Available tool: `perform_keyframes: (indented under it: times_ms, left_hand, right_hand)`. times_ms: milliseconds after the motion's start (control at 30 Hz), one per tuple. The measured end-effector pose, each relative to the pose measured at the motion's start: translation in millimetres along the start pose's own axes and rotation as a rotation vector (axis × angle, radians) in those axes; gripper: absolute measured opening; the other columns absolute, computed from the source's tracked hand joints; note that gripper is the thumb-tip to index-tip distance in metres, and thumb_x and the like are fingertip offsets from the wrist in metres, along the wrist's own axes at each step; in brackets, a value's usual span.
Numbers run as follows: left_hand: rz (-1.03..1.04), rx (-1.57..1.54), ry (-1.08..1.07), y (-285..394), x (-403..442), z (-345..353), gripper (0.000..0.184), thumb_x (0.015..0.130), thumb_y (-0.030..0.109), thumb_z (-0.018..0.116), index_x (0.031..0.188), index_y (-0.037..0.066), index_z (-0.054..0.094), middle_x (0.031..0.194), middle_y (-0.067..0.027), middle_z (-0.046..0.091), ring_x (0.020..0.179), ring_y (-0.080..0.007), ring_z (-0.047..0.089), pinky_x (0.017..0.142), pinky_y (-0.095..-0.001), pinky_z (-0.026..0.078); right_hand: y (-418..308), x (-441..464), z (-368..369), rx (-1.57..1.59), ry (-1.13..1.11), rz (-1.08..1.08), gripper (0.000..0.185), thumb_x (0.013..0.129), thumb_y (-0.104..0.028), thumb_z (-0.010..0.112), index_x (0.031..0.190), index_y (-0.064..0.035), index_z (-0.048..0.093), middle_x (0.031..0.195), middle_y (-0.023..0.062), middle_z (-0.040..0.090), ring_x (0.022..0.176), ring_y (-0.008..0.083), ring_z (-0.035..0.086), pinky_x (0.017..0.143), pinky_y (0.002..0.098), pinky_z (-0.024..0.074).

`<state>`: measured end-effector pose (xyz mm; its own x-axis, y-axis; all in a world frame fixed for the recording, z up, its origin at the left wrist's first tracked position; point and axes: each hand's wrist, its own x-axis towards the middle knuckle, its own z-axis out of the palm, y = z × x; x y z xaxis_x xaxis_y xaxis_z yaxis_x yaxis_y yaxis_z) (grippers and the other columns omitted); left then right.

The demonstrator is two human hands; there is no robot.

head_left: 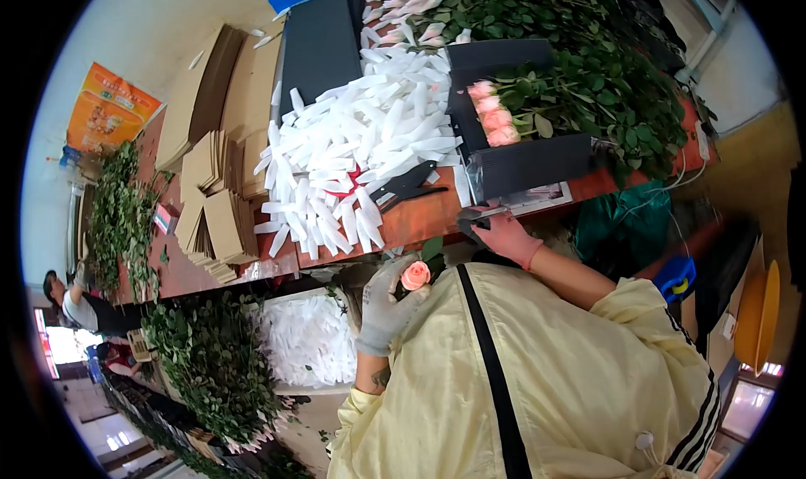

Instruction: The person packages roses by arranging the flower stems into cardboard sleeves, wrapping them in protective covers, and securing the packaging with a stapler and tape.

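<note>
Rose (416, 275) just below centre of the frame, by the jacket (411, 395); left hand's (388, 309) grip clamped on it. Right hand (510, 239) right of centre, at the counter's (416, 220) edge; cannot tell whether its grip is clamped on anything. Step, judged: handling one rose. Next move calls for a light hold, no crushing. Beyond: white sleeves (361, 126) upper centre; pink roses (499, 122) upper right, beside black card (529, 167).

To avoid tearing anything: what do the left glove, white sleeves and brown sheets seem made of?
Left glove: probably knitted fabric, matte; it fits closely without shine.
White sleeves: perhaps foam or paper, matte; thin, flattened pieces.
Brown sheets: likely cardboard, dull; tan, stiff-looking stacks.
</note>
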<state>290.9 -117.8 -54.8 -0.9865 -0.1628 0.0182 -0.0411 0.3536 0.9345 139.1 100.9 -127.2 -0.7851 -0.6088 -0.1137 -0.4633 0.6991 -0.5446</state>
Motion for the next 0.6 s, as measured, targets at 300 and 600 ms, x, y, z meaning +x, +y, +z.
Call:
perform_keyframes:
  times_ms: [300, 600]
  left_hand:
    - [0.021, -0.045, 0.131, 65.4, -11.2, -14.4, 0.048, 0.064, 0.011, 0.075, 0.108, -0.001, 0.06, 0.101, -0.0128, 0.062, 0.093, -0.0215, 0.06, 0.083, -0.0319, 0.045]
    - [0.471, 0.05, 0.101, 97.1, 0.7, -21.2, 0.044, 0.061, 0.018, 0.078, 0.097, 0.0, 0.061, 0.083, -0.0133, 0.062, 0.078, -0.0304, 0.059, 0.084, -0.0439, 0.045]
  right_hand:
    - [-84.7, -64.4, -131.6, 1.364, 0.013, -0.107, 0.015, 0.081, -0.005, 0.062, 0.09, 0.0065, 0.059, 0.085, 0.0148, 0.061, 0.058, 0.02, 0.062, 0.046, 0.0283, 0.0494]
    - [-131.1, -53.1, -170.5, 0.841, 0.091, -0.901, 0.019, 0.075, -0.012, 0.068, 0.088, 0.0016, 0.063, 0.087, 0.0148, 0.062, 0.063, 0.0242, 0.063, 0.052, 0.0312, 0.0515]
